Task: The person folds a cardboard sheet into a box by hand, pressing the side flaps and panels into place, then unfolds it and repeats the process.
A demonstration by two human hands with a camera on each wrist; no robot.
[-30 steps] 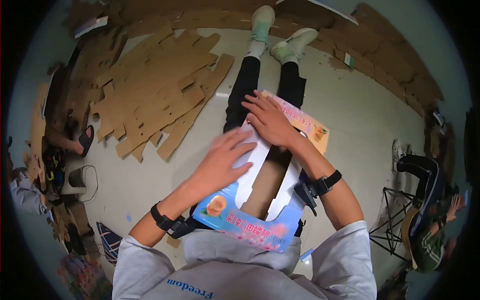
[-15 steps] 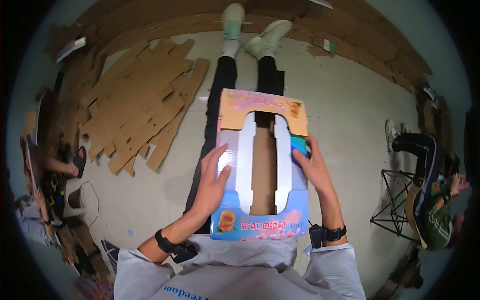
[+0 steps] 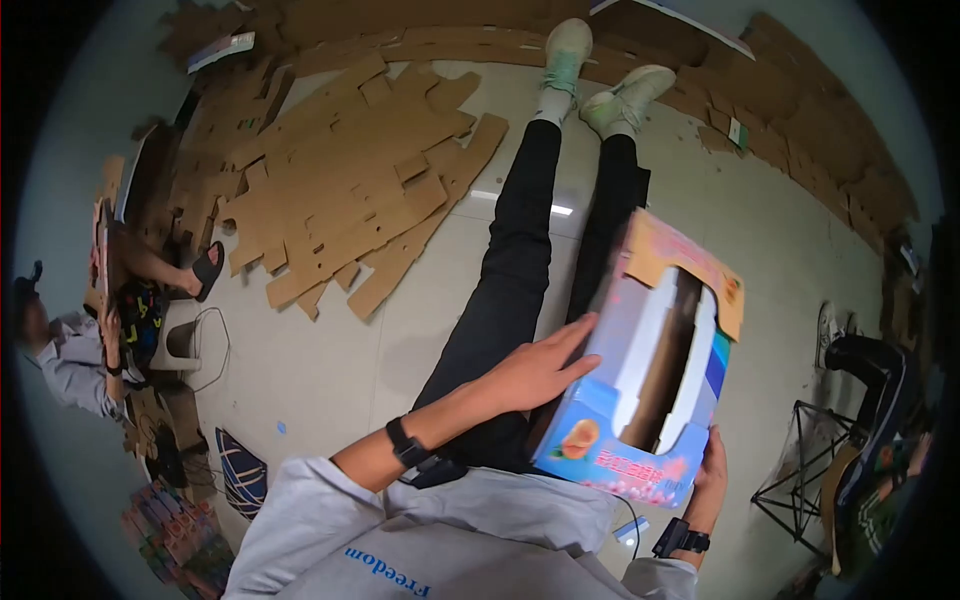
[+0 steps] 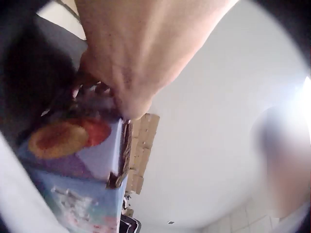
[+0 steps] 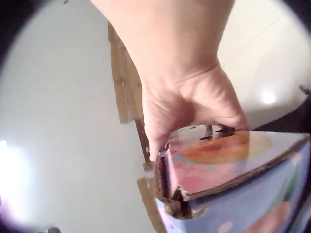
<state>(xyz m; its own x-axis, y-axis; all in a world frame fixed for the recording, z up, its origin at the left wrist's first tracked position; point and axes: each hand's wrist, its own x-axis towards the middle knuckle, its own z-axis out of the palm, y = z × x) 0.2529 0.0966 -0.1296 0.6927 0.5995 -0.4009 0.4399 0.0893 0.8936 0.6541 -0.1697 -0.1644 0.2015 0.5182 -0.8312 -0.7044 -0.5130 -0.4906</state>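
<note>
A printed cardboard box (image 3: 640, 380), blue at the near end and orange at the far end, with a peach picture and a long slot between white flaps, lies aslant right of the legs. My left hand (image 3: 545, 372) holds its left side, fingers along the wall and thumb over the top edge. Near the front right corner my right hand (image 3: 712, 468) grips the box from the side. In the right wrist view the right hand (image 5: 189, 107) curls round the edge of the peach-printed end. The left wrist view has the left hand (image 4: 126, 82) against the box's corner, fingertips hidden.
Flattened brown cardboard (image 3: 340, 190) covers the floor ahead to the left. A black wire frame (image 3: 805, 470) stands at the right near another seated person (image 3: 865, 440). At the far left sits a person (image 3: 75, 350). Colourful printed cartons (image 3: 175, 535) lie at the lower left.
The box has gone from the lap to the right and tilted aslant. My right hand has slid from its right side down to the near corner; the left hand has followed the box rightward.
</note>
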